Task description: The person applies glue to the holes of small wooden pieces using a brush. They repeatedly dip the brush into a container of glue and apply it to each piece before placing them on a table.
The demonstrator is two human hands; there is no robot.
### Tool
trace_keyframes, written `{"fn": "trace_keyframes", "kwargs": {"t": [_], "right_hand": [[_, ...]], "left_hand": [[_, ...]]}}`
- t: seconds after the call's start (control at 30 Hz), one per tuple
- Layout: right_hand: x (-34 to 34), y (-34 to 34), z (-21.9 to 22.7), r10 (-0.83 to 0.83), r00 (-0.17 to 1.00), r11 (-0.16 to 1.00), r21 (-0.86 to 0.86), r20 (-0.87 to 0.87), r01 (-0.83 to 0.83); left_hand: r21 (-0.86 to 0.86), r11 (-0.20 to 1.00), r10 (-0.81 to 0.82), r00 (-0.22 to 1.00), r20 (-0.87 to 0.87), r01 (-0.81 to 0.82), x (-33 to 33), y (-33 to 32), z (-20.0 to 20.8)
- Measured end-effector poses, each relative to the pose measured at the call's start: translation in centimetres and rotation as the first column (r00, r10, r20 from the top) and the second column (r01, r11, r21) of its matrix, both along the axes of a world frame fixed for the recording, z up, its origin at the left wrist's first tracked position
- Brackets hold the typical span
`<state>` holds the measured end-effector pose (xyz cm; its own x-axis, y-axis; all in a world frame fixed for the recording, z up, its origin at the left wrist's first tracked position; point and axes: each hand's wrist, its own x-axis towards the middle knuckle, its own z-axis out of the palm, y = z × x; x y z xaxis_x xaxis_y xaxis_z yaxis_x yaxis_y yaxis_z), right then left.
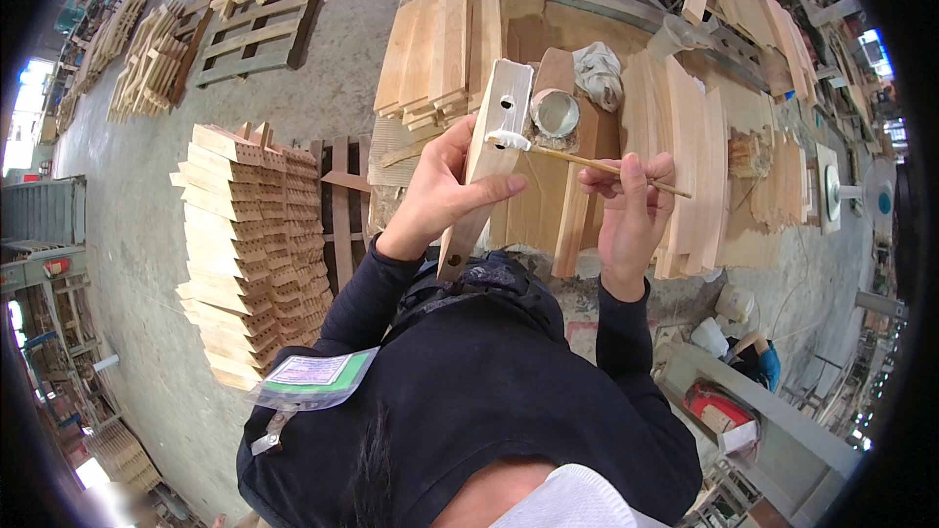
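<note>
My left hand (pixel 442 194) is closed around a pale wooden rail (pixel 487 162) with dark round holes along its face. The rail is tilted, its far end pointing away from me, and white glue coats the face near that end. Between the fingers of my right hand (pixel 631 215) is a thin wooden stick (pixel 597 167). Its white, glue-covered tip touches the rail beside a hole. Just beyond the stick stands a round, glue-crusted pot (pixel 558 114) with a pale inside.
Flat boards (pixel 430 51) lie stacked at the worktable's far left, more boards (pixel 693 171) at its right. A crumpled whitish plastic bag (pixel 599 76) lies behind the pot. On the floor to my left rises a tall stack of drilled wooden pieces (pixel 235 254); farther off lies a pallet (pixel 264 39).
</note>
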<state>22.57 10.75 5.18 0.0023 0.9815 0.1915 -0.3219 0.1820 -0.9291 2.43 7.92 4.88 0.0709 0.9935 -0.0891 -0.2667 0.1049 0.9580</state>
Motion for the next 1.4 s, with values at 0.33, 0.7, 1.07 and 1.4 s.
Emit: {"fn": "trace_keyframes", "kwargs": {"t": [0.33,0.7,1.07,1.4], "right_hand": [[-0.6,1.5,-0.4,-0.046,0.993,0.997,-0.066,-0.107,0.040],[-0.7,3.9,-0.3,-0.049,0.990,0.997,-0.066,-0.130,0.040],[0.2,5.0,1.9,-0.025,0.999,0.999,0.037,-0.030,0.026],[0.3,3.5,8.2,0.035,0.805,0.857,0.397,0.592,-0.329]], "left_hand": [[-0.004,0.999,-0.034,0.999,-0.009,0.034,0.2,-0.2,-0.3],[0.046,0.998,-0.035,0.999,0.001,0.035,0.5,-0.4,-0.8],[0.042,0.999,0.030,1.000,-0.003,-0.030,-0.2,-0.1,-1.3],[0.040,0.993,0.108,0.994,-0.026,-0.107,-0.3,0.2,-1.3]]}}
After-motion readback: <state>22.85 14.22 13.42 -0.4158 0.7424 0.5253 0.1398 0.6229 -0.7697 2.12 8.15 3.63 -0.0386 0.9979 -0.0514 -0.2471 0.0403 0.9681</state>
